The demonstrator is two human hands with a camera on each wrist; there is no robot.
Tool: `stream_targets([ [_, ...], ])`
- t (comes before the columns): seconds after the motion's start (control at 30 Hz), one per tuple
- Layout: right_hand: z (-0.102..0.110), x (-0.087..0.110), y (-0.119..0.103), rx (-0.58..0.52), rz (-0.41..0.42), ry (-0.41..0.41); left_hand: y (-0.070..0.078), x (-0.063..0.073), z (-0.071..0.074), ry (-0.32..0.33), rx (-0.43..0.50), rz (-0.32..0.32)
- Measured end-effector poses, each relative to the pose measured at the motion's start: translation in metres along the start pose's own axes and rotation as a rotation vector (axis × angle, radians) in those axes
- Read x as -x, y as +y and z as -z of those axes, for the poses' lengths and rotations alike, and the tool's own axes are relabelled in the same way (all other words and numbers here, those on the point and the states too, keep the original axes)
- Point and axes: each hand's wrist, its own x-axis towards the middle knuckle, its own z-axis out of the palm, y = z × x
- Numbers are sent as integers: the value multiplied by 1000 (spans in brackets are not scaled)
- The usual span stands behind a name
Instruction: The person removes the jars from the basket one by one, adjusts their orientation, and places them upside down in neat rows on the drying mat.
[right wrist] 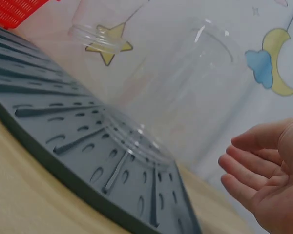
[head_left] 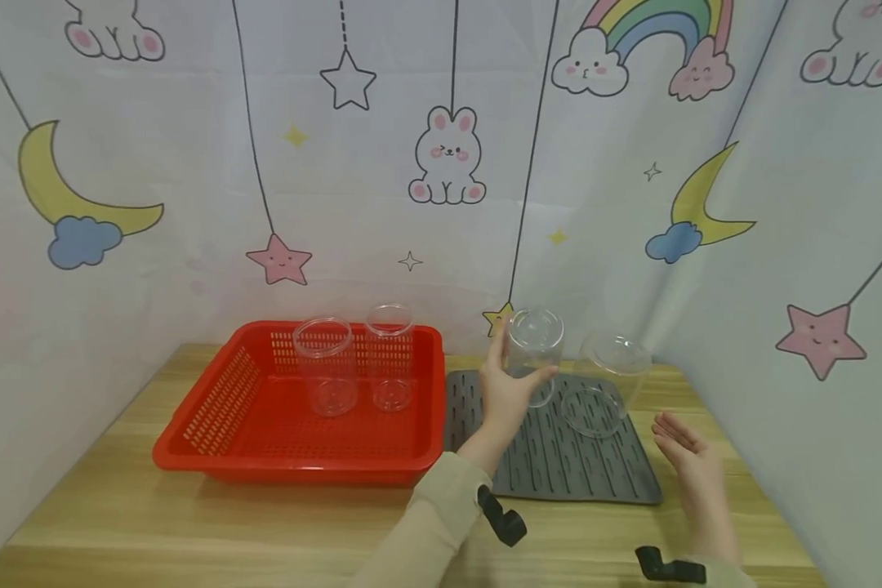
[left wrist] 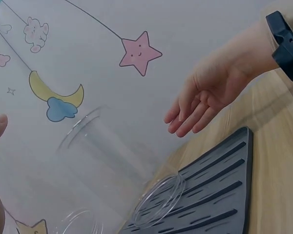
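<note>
My left hand (head_left: 505, 392) grips a clear jar (head_left: 536, 339) by its side, thumb and fingers spread around it. This jar is upside down, base up, and in the right wrist view its rim hangs above the grey ridged mat (head_left: 566, 478). A wider clear jar (head_left: 608, 380) stands inverted on the mat's right part, its rim down on the ridges. To the right of the mat is my right hand (head_left: 691, 461), raised with relaxed fingers (right wrist: 249, 168) and holding nothing. It is apart from the wider jar in both wrist views.
Left of the mat sits a red plastic basket (head_left: 191, 449) with perforated walls. Inside it two clear jars, a wider one (head_left: 323, 359) and a narrower one (head_left: 389, 359), stand with their openings up. A printed cloth wall (head_left: 367, 180) rises behind the wooden table (head_left: 265, 523).
</note>
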Motion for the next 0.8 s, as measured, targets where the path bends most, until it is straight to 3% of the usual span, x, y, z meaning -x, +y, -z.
stream_targets([
  [0.1,4,-1,7,13,-32,0,-5,-1,-2,-21,-27,50],
  [0.27,9,-3,19,-26,-17,-26,-16,-2,-6,-55,-47,115],
  [0.4,11,-3,24,-50,-27,-22,-23,-2,-8,-79,-52,122],
  [0.8,13,-8,33,17,-96,-68,-35,-4,-13,-119,-67,156],
])
